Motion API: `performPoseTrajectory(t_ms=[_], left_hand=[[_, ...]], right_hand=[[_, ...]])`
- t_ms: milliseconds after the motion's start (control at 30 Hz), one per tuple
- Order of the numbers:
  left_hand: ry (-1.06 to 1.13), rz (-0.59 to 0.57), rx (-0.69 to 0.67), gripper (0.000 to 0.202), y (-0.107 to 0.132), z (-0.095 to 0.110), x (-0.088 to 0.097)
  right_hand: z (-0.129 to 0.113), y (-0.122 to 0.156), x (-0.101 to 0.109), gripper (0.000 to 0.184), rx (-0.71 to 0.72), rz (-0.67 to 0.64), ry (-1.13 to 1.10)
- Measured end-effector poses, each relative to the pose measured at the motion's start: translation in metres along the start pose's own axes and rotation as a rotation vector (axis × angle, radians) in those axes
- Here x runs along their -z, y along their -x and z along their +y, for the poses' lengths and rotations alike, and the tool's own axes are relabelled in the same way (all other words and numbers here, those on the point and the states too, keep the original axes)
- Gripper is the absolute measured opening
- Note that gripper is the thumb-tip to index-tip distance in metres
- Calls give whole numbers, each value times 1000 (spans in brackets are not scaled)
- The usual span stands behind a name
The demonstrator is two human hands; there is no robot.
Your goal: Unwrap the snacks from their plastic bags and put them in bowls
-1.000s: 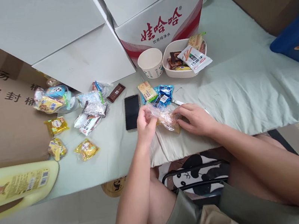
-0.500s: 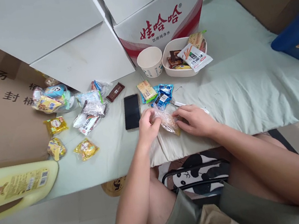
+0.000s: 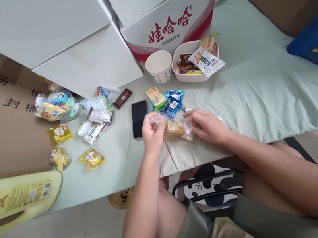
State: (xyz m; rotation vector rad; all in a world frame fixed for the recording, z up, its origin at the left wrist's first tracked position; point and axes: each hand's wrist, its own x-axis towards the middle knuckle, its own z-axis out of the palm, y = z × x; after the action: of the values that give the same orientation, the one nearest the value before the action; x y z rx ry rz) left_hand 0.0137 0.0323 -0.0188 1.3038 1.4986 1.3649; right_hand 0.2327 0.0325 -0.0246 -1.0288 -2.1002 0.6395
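Observation:
A clear plastic snack packet (image 3: 175, 127) with yellowish-brown food inside lies stretched between my hands, just above the cloth near the front edge. My left hand (image 3: 152, 131) is closed, thumb and fingers pinching the packet's left end. At the other end, the curled fingers of my right hand (image 3: 208, 126) grip the crinkled plastic. Blue snack packets (image 3: 173, 100) and a cracker packet (image 3: 156, 97) lie just beyond it. Left of these is a dark-screened phone (image 3: 140, 118), close to my left fingers. A thin white-handled tool (image 3: 186, 109) is partly hidden behind my right hand.
A white paper cup (image 3: 159, 67) and a white bowl of snacks (image 3: 190, 77) stand before stacked white boxes (image 3: 86, 62). Several wrapped snacks (image 3: 91, 158) and a brown bar (image 3: 122, 98) lie left. A yellow jug (image 3: 32, 195) is at front left, a blue container (image 3: 315, 40) at right.
The packet has turned to lie more crosswise between my hands, showing more of its yellowish-brown contents. My left hand has shifted slightly left and up; my right hand now grips its right end.

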Motion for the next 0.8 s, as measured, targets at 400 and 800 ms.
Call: performPoseTrajectory(t_ms=[400,800], left_hand=[[344,205,212,43,-11,7,8],[264,251,112,37,-12,-1,23]], right_hand=[[7,-2,17,12,-110,110,6],[14,-1,22,27,-307,340,-81]])
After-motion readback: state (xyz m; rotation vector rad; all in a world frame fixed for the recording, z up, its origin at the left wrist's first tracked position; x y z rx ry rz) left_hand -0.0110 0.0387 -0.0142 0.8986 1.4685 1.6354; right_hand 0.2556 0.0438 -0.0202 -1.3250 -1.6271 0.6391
